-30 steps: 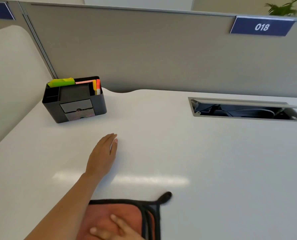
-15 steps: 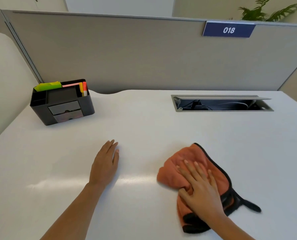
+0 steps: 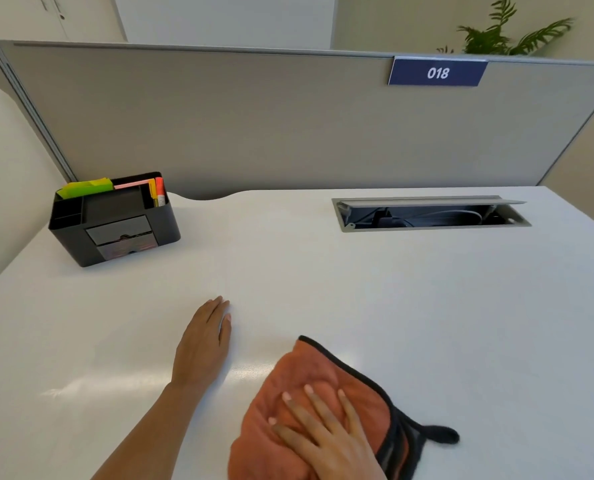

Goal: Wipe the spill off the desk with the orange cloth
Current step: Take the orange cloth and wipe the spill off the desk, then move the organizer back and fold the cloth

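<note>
The orange cloth (image 3: 309, 379), edged in black with a black loop, lies bunched on the white desk (image 3: 375, 289) near the front edge. My right hand (image 3: 323, 434) presses flat on top of it, fingers spread. My left hand (image 3: 203, 344) rests flat on the bare desk just left of the cloth, holding nothing. I cannot make out any spill on the glossy surface; only a light reflection shows between the hands.
A black desk organiser (image 3: 115, 220) with bright sticky notes and markers stands at the back left. An open cable tray slot (image 3: 430, 214) is sunk into the desk at the back right. A grey partition (image 3: 254, 123) walls the far side.
My right hand has slid the cloth across the desk: from the near edge out to the right, then back left towards me. My left hand stayed put.
</note>
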